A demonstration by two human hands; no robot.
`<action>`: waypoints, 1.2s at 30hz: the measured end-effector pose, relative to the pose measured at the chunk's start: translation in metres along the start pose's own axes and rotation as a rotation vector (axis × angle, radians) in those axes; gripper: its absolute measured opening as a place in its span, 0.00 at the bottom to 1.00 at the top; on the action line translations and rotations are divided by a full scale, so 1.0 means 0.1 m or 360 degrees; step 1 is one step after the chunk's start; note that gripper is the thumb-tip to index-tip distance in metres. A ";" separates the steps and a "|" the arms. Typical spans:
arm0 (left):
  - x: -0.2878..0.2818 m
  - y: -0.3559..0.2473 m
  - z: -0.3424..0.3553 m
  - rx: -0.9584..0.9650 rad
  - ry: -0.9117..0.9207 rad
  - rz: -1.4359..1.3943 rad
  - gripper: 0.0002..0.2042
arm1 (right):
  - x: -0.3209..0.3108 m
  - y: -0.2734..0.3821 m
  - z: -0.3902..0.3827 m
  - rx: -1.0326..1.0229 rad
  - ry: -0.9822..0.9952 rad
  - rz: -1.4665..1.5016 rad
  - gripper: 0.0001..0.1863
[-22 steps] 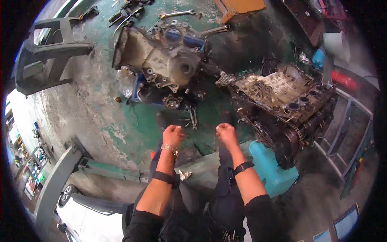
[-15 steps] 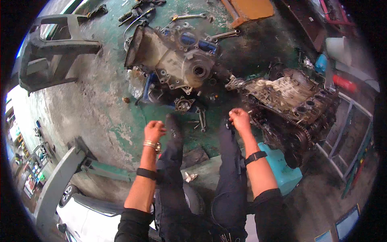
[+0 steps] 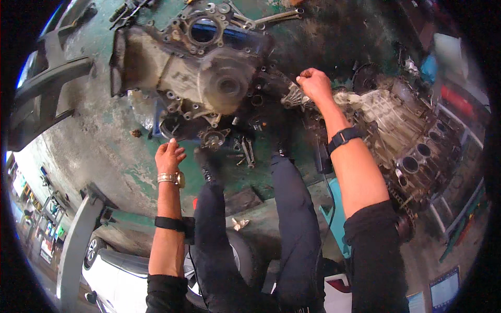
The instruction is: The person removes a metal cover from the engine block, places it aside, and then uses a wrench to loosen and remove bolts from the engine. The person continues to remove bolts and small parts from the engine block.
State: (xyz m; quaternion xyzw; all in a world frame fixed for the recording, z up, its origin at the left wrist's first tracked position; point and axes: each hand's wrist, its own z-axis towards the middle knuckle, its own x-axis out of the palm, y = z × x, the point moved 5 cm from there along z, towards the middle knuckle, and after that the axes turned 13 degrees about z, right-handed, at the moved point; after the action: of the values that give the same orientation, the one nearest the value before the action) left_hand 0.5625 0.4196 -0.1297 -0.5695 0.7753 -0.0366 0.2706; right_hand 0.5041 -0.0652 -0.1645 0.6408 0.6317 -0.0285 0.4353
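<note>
My left hand [image 3: 170, 155] is raised over the floor with its fingers apart and loosely bent, holding nothing visible. Below and left of a large metal housing [image 3: 180, 70] with bolt holes, it touches nothing I can see. A round flanged part [image 3: 213, 139] lies to its right. Farther forward, my right hand [image 3: 316, 85] has its fingers curled together; whether anything small is between them is hidden. That hand hangs over the gap between the housing and a greasy engine block [image 3: 389, 117], near a ribbed metal bracket [image 3: 295, 96].
Several wrenches [image 3: 248, 151] lie ahead of my feet, with more tools at the far edge. At left stand a grey frame [image 3: 57, 70] and a grey post [image 3: 78, 235]. A teal container [image 3: 336, 219] is at right; a white car [image 3: 117, 279] is behind left.
My hands have moved apart, the right one forward and the left one leftward and slightly up. The view has shifted closer to the housing and the engine block.
</note>
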 end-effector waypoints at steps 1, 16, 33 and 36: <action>0.16 -0.04 0.02 0.0036 -0.0066 0.0078 0.17 | 0.02 0.00 0.11 0.0008 0.0013 -0.0091 0.13; 0.62 0.09 0.15 0.0055 -0.0194 -0.0027 0.20 | 0.68 -0.71 0.75 -0.0066 0.0545 -0.0932 0.15; 0.77 0.16 0.22 0.0055 -0.0159 -0.0082 0.18 | 0.81 -0.79 0.94 0.0036 0.0608 -0.1208 0.17; 0.71 0.16 0.27 0.0031 -0.0149 -0.0105 0.18 | 0.82 -0.80 0.95 0.0075 0.0590 -0.1215 0.17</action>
State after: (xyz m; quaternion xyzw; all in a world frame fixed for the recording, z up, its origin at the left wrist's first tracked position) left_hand 0.5466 0.3678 -0.1858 -0.5932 0.7422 -0.0264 0.3106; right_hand 0.5025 -0.0717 -0.3137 0.3650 0.8904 -0.0862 0.2578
